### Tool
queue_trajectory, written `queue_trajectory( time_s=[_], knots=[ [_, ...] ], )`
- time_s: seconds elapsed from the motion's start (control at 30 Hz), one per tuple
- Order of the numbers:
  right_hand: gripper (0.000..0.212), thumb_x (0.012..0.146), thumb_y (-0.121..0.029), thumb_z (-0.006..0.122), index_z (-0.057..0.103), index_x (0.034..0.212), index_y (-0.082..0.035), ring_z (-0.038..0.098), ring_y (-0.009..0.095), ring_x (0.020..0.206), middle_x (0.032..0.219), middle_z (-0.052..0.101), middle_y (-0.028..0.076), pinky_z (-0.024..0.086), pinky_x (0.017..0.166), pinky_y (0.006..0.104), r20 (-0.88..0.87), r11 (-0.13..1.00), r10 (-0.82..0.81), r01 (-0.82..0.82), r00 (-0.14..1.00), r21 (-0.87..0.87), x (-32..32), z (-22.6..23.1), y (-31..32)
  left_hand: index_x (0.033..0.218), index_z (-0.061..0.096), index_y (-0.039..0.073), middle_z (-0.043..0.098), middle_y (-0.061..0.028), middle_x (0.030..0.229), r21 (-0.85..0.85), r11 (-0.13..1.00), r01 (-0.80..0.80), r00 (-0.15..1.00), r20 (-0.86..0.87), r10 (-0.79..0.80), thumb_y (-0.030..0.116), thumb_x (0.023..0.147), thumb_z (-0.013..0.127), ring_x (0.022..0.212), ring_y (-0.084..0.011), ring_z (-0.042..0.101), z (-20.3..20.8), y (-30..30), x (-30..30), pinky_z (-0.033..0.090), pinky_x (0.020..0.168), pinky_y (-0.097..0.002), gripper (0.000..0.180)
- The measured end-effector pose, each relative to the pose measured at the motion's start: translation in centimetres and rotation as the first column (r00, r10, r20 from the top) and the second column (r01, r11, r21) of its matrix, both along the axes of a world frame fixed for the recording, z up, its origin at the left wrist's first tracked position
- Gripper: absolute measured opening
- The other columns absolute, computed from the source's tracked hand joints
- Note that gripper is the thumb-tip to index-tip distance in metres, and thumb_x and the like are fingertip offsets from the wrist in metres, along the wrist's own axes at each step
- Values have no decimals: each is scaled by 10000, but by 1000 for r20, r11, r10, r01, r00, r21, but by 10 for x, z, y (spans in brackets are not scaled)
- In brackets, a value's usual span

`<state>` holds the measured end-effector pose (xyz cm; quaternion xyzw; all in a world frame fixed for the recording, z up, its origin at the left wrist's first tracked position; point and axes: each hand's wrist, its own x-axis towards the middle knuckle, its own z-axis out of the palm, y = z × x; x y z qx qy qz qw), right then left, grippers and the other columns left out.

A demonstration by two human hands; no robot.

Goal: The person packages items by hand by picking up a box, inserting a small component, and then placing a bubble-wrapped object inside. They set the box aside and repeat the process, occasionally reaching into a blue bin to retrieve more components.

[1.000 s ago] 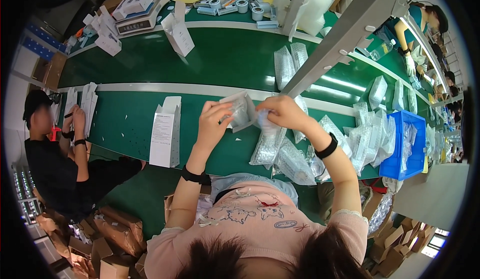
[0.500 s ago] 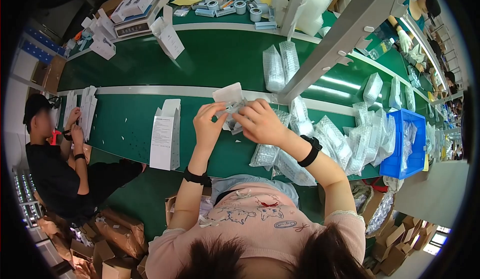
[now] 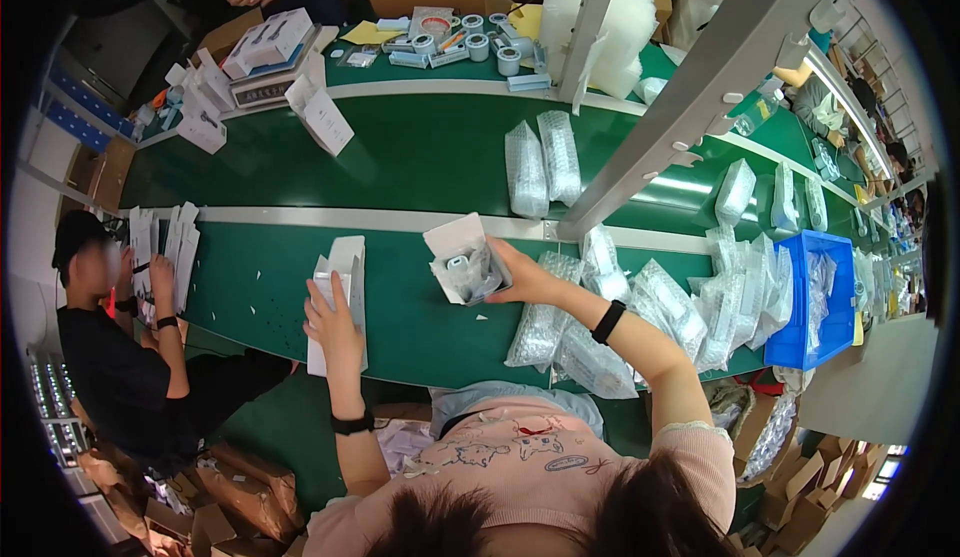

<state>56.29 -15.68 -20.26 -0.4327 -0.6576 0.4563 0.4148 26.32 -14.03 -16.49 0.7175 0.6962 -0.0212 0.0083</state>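
Observation:
My right hand (image 3: 513, 275) grips a small white open-topped box (image 3: 441, 239) by its right side, above the green workbench (image 3: 240, 287). Clear plastic packaging and grey-white pieces (image 3: 468, 273) show inside it, too jumbled to name. On the left, a tall white carton (image 3: 349, 254) stands at the bench's near side with its top flap up. My left hand (image 3: 337, 325) lies over the front of this carton, fingers stretched and spread against it. Part of the carton is hidden behind that hand.
Bubble-wrapped packages (image 3: 655, 302) lie right of my hands, beside a blue bin (image 3: 790, 302). A grey metal post (image 3: 690, 97) slants across the right. At left, a seated person (image 3: 120, 357) handles white cartons (image 3: 165, 247). Tape rolls (image 3: 478, 49) lie on the far shelf.
My left hand has left the small box and moved left onto the tall carton. My right hand keeps the small box, now tilted so its contents show. The view has shifted slightly.

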Motion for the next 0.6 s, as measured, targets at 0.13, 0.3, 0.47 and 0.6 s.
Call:
queue_trajectory(
  time_s=[0.13,0.3,0.47,0.6],
  knots=[
    [841,574,-118,742,276,1266,-10,396,278,1131,1210,398,165,322,947,331,126,996,-37,47,991,-78,-6,-1,27,1348,157,155,127,-210,1362,22,1000,-17,932,363,8,52,545,706,1168,-437,244,44,-29,29,268,905,-528,979],
    [849,578,-85,726,248,1275,-10,419,268,1098,1168,413,161,329,941,324,-205,924,-381,377,902,-58,-16,14,104,1340,179,127,109,-223,1360,-163,984,76,951,308,-23,187,591,701,1159,-419,245,5,-83,58,274,867,-543,916],
    [840,582,-57,714,240,1274,-6,404,254,1115,1179,398,152,327,946,313,-2,841,-526,520,850,150,-23,-30,180,1307,257,88,116,-239,1352,-348,906,240,965,189,-183,287,649,674,1177,-439,211,-20,-74,78,256,849,-604,804],
    [873,561,-93,730,233,1273,0,356,303,1156,1213,368,168,314,960,369,-33,868,-494,495,869,49,-20,-52,192,1260,309,33,162,-259,1321,-262,884,387,890,358,-283,285,674,667,1186,-444,207,-10,-19,97,254,910,-562,732]
  ],
)
